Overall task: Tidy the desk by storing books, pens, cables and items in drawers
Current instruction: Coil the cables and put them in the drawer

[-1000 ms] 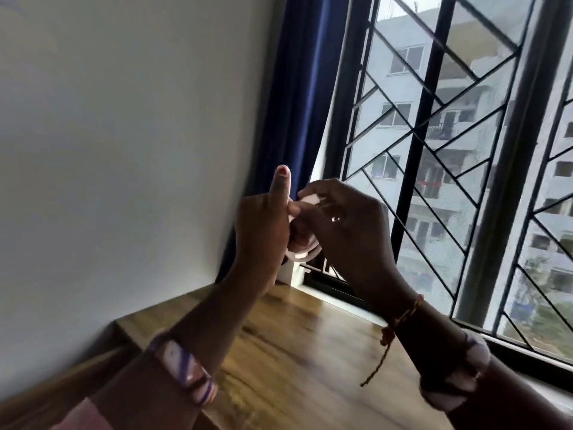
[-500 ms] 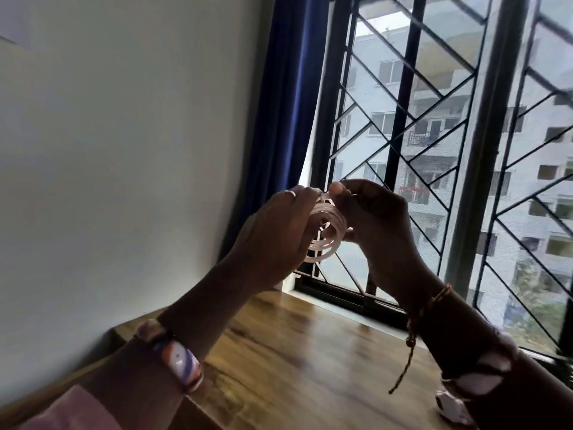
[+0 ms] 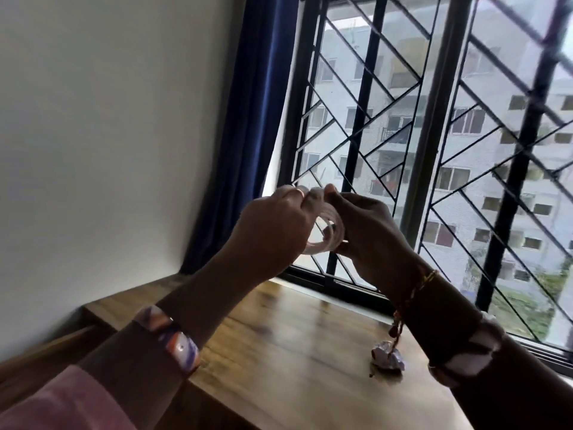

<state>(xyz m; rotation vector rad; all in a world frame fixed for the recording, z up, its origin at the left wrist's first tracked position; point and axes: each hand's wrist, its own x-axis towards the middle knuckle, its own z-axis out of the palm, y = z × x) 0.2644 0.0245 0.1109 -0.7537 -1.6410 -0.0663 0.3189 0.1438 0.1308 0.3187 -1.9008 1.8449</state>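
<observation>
Up in the air above the brown wooden bench (image 3: 279, 346), a small coil of pale, whitish cable (image 3: 330, 226) sits between both hands, well clear of the surface. No drawer is in view, so the storing itself looks not yet begun; the step in hand seems to be winding or securing the loops.

Risk first, from the left. The left hand (image 3: 273, 228) has its fingers curled over the top edge of the coil, pinching it near the thumb. If that pinch loosens, the springy loops would likely fan open and the bundle would have to be rewound. To the right, the coil's lower turns hang free between the palms, so a free end could slip out; where that end lies I cannot tell. The right hand (image 3: 369, 231) is clamped on the coil's right side, fingers wrapped around the stacked turns. Pulling too hard there could kink the cable.

Farther right and lower, a small crumpled whitish object (image 3: 389, 358) lies on the bench below the right wrist, still to be tidied.
</observation>
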